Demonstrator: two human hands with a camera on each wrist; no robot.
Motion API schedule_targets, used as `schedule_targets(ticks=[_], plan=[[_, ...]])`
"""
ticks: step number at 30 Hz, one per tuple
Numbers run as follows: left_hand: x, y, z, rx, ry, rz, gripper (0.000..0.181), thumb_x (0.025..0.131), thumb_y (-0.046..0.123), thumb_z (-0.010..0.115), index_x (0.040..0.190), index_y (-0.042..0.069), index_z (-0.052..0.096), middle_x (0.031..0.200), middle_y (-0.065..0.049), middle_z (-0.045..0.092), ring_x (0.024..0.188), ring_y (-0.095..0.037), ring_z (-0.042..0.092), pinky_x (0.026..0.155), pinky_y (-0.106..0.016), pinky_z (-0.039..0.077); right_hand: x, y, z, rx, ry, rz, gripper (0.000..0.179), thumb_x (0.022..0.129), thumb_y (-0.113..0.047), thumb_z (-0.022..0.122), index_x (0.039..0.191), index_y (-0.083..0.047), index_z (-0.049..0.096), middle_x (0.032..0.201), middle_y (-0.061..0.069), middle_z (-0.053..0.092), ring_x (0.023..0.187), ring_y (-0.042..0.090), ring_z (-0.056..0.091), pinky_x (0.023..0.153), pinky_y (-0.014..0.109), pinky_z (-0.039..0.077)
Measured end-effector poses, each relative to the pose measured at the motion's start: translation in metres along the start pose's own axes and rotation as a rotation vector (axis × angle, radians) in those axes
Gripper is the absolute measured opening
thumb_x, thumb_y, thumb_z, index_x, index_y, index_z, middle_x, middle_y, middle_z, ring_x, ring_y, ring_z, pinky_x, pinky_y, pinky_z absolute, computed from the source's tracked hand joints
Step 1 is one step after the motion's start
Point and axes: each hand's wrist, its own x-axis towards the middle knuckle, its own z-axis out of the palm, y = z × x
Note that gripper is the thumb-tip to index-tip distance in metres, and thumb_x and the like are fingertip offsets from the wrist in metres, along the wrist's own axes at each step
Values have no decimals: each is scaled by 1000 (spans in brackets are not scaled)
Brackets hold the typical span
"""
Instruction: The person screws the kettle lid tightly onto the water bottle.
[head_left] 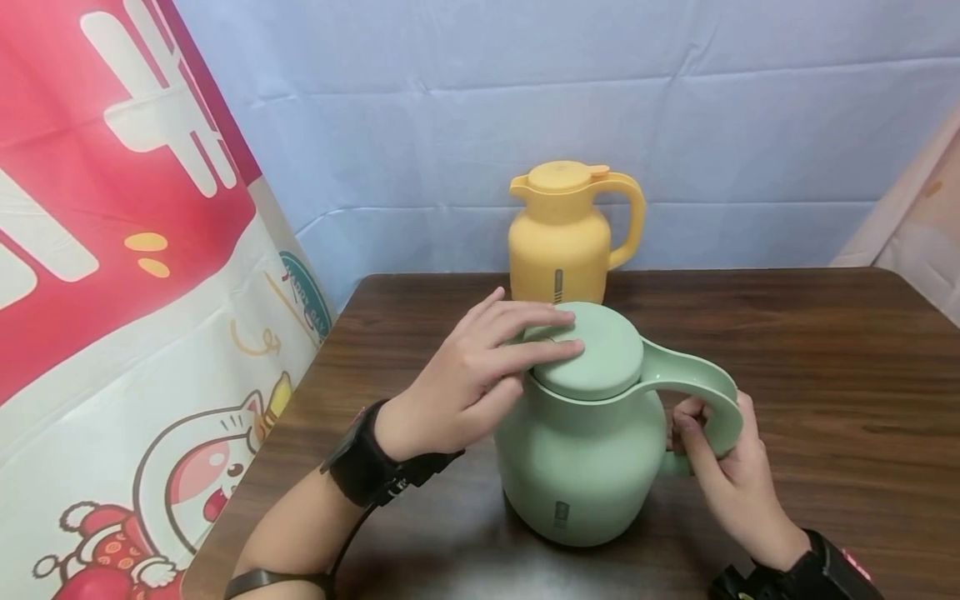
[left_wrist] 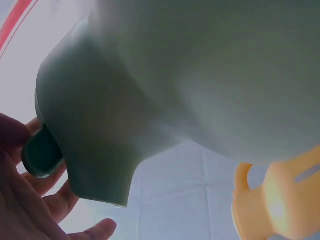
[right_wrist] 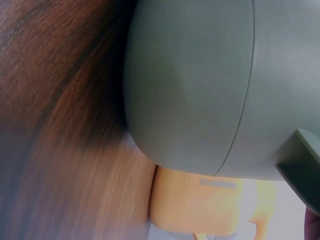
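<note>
A pale green thermos jug (head_left: 577, 462) stands upright on the brown wooden table, its handle turned to the right. My left hand (head_left: 476, 371) lies over the round lid (head_left: 600, 350), with extended fingers touching its top. In the left wrist view the fingers of this hand (left_wrist: 30, 200) are spread near the spout and a darker green tab (left_wrist: 42, 152). On the other side, my right hand (head_left: 735, 475) grips the lower part of the handle (head_left: 720, 400). The right wrist view shows the jug's lower body (right_wrist: 190, 90) against the tabletop.
A yellow thermos jug (head_left: 558, 242) of similar shape stands behind the green one, its handle also to the right. Pale blue cloth (head_left: 420, 133) hangs behind the table (head_left: 825, 375). A printed red and white sheet (head_left: 112, 333) hangs at the left.
</note>
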Motion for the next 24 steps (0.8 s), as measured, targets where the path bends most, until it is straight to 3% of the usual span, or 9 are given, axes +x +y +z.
schedule_targets(ticks=[5, 10, 14, 20, 24], plan=[[-1, -1, -1, 65, 28, 8, 56, 81, -4, 30, 117, 13, 69, 110, -6, 55, 108, -20, 49, 109, -52, 18, 0, 1, 1, 13, 6, -9, 28, 90, 21, 42, 115, 19, 31, 92, 7, 51, 71, 11, 50, 63, 20, 41], [2, -5, -3, 80, 36, -2, 59, 82, -9, 27, 112, 15, 72, 106, -2, 59, 105, -19, 52, 109, -52, 17, 0, 1, 1, 20, 13, -15, 27, 90, 21, 42, 115, 19, 31, 91, 6, 51, 70, 11, 50, 63, 19, 40], [3, -7, -4, 116, 59, -6, 54, 84, -12, 33, 110, 16, 73, 105, 0, 63, 104, -19, 54, 109, -51, 19, 1, 1, 1, 6, 16, -16, 27, 90, 20, 42, 115, 19, 31, 90, 7, 51, 70, 11, 50, 62, 19, 40], [2, -4, -3, 152, 144, -37, 32, 88, -9, 52, 101, 12, 72, 103, 2, 70, 96, -13, 59, 104, -44, 30, 0, 1, 1, 30, 11, -9, 30, 90, 21, 41, 117, 18, 29, 89, 6, 51, 69, 12, 48, 61, 21, 39], [3, -1, -4, 174, 175, -50, 33, 86, -11, 51, 95, 12, 73, 99, 0, 68, 92, -16, 58, 96, -38, 36, -1, 0, 1, 26, 7, 2, 31, 90, 21, 41, 119, 18, 28, 90, 5, 51, 69, 11, 49, 62, 21, 40]])
